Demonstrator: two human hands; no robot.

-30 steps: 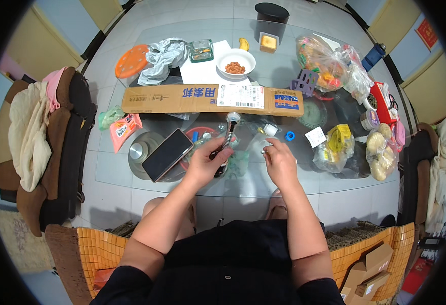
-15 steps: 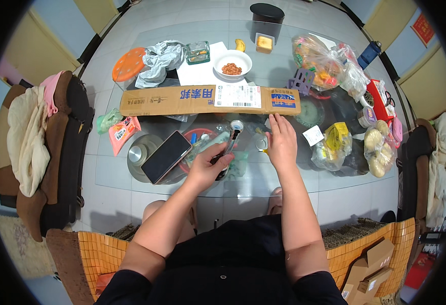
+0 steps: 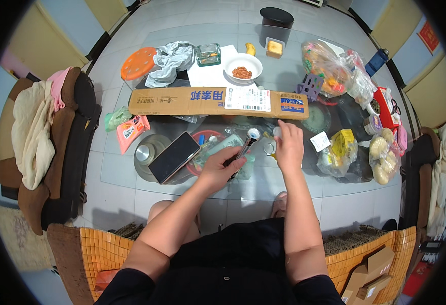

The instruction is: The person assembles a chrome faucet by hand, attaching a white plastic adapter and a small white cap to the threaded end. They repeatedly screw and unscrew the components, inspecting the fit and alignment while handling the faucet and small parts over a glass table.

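In my left hand (image 3: 221, 168) is a slim black and silver flashlight (image 3: 244, 148), tilted with its round white end up and away from me. The fingers are wrapped round its lower body. My right hand (image 3: 290, 147) is closed just right of it, near the cardboard box's front edge. A small pale piece (image 3: 277, 131) shows at its fingertips; its kind is too small to make out. Below those fingers a clear round thing (image 3: 269, 148) with a bit of yellow lies on the glass table. The long, flat cardboard box (image 3: 182, 101) lies across the table beyond both hands.
Left of my hands lie a phone (image 3: 174, 157), a metal lid (image 3: 145, 153) and a pink packet (image 3: 132, 133). Beyond the box stands a white bowl of nuts (image 3: 257, 66). Plastic bags (image 3: 337, 155) crowd the right side, near a blue bottle (image 3: 377, 62).
The whole view has shifted a little to the right. Both hands keep nearly the same places over the table, and the flashlight stays in my left hand.
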